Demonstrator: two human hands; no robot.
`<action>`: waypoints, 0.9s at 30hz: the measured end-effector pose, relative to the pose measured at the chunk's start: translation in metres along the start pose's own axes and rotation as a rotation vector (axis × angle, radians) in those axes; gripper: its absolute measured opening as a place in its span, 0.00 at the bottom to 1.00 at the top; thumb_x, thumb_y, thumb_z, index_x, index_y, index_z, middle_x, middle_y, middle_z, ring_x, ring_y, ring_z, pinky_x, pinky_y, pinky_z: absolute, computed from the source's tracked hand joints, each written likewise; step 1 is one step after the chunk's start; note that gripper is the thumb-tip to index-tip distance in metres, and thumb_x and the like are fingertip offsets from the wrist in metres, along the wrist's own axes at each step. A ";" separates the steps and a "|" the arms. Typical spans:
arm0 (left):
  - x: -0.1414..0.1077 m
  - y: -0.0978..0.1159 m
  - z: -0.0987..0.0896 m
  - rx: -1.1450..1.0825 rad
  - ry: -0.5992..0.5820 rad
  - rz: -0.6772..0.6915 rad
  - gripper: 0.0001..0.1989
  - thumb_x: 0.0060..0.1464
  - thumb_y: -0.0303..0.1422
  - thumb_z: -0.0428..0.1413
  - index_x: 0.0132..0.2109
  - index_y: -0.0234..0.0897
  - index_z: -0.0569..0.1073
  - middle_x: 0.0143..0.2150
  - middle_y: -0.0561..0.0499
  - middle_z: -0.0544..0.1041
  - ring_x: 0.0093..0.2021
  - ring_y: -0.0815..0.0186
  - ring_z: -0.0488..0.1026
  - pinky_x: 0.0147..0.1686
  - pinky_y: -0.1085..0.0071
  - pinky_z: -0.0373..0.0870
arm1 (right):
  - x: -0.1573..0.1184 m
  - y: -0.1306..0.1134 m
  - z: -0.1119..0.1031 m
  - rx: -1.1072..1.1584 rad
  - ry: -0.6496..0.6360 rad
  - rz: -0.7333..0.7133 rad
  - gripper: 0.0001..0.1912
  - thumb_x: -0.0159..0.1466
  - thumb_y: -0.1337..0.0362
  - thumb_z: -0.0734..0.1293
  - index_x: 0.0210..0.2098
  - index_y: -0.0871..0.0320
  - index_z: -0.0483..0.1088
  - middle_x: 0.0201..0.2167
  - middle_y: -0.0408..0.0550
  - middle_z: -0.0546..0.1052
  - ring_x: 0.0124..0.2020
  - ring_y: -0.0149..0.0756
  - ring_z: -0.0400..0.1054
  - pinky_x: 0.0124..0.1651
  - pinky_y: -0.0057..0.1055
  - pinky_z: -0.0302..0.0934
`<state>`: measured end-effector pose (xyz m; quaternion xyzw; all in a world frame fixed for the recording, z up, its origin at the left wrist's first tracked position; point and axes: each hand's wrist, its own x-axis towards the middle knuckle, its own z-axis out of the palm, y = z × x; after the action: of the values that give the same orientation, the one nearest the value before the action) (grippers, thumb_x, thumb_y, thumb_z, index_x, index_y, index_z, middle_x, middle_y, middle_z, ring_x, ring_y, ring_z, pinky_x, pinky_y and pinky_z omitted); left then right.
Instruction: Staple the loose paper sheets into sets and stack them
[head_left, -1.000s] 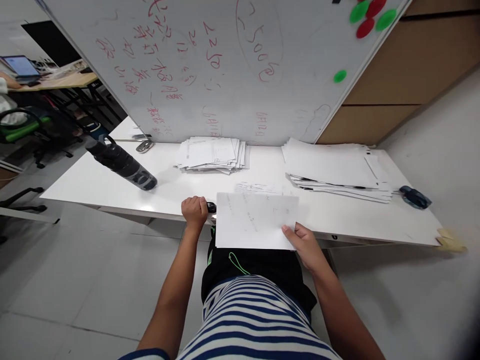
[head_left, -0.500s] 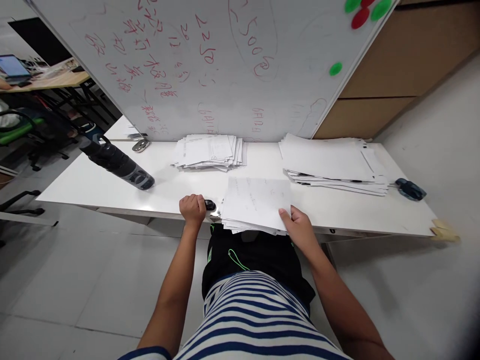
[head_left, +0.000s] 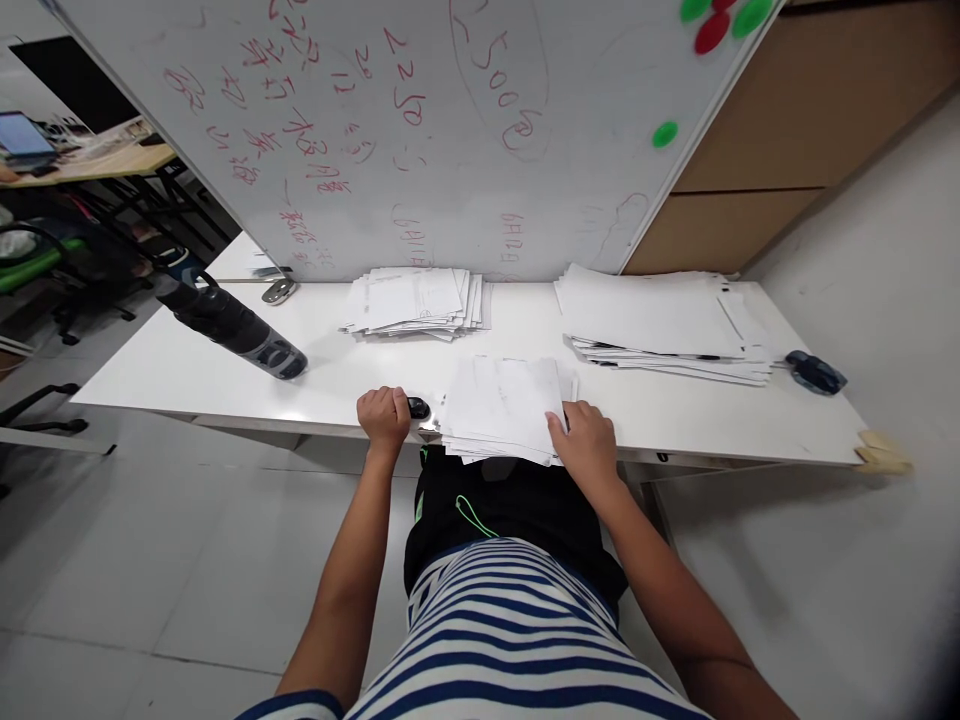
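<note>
A stack of white papers (head_left: 499,405) lies at the table's front edge in front of my body. My right hand (head_left: 585,435) pinches the right edge of its top sheets, with the thumb on top. Left of the stack, my left hand (head_left: 384,415) is closed around a black stapler-like tool (head_left: 418,408), whose rounded end shows beside the fingers. Behind, one pile of papers (head_left: 416,300) sits near the whiteboard, and a wider pile of larger sheets (head_left: 652,315) is at the back right.
A dark bottle (head_left: 240,330) stands at the left of the white table (head_left: 330,375), near a grey mouse (head_left: 280,291). A whiteboard (head_left: 442,180) rises behind. A dark blue object (head_left: 816,373) lies at the right end.
My right hand has moved slightly left along with the edge of the top sheet, and a sheet edge now shows beyond it. My left hand has barely moved.
</note>
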<state>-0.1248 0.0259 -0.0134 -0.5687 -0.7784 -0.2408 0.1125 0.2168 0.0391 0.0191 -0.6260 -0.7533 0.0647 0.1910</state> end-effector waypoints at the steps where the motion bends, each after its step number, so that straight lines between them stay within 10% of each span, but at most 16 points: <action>1: 0.000 0.000 0.000 -0.002 -0.003 -0.003 0.18 0.63 0.35 0.40 0.25 0.42 0.63 0.28 0.45 0.70 0.35 0.57 0.67 0.43 0.58 0.57 | 0.000 0.000 0.001 -0.012 0.049 0.005 0.18 0.68 0.57 0.58 0.49 0.61 0.71 0.50 0.64 0.72 0.53 0.55 0.64 0.49 0.47 0.59; 7: 0.000 0.000 0.000 -0.027 -0.026 -0.017 0.17 0.62 0.35 0.41 0.26 0.42 0.64 0.29 0.44 0.70 0.37 0.56 0.66 0.44 0.57 0.56 | -0.003 0.001 0.008 0.005 0.261 0.009 0.24 0.67 0.57 0.61 0.59 0.61 0.65 0.71 0.65 0.47 0.72 0.62 0.34 0.63 0.62 0.46; 13: 0.000 0.000 0.000 -0.011 -0.015 -0.005 0.17 0.62 0.34 0.41 0.26 0.41 0.65 0.29 0.44 0.70 0.36 0.57 0.66 0.43 0.58 0.56 | -0.001 0.008 0.014 0.056 0.129 -0.041 0.18 0.70 0.58 0.57 0.37 0.56 0.77 0.62 0.56 0.68 0.70 0.54 0.48 0.67 0.64 0.36; 27: 0.002 0.012 -0.026 -0.114 -0.013 0.008 0.17 0.64 0.42 0.47 0.33 0.39 0.74 0.34 0.45 0.79 0.38 0.57 0.72 0.41 0.62 0.61 | 0.021 0.063 0.041 0.161 0.477 0.063 0.19 0.68 0.58 0.60 0.53 0.60 0.71 0.61 0.61 0.68 0.67 0.54 0.56 0.63 0.54 0.57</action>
<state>-0.1173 0.0169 0.0130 -0.5790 -0.7618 -0.2805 0.0758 0.2567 0.0787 -0.0358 -0.6296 -0.6594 -0.0191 0.4104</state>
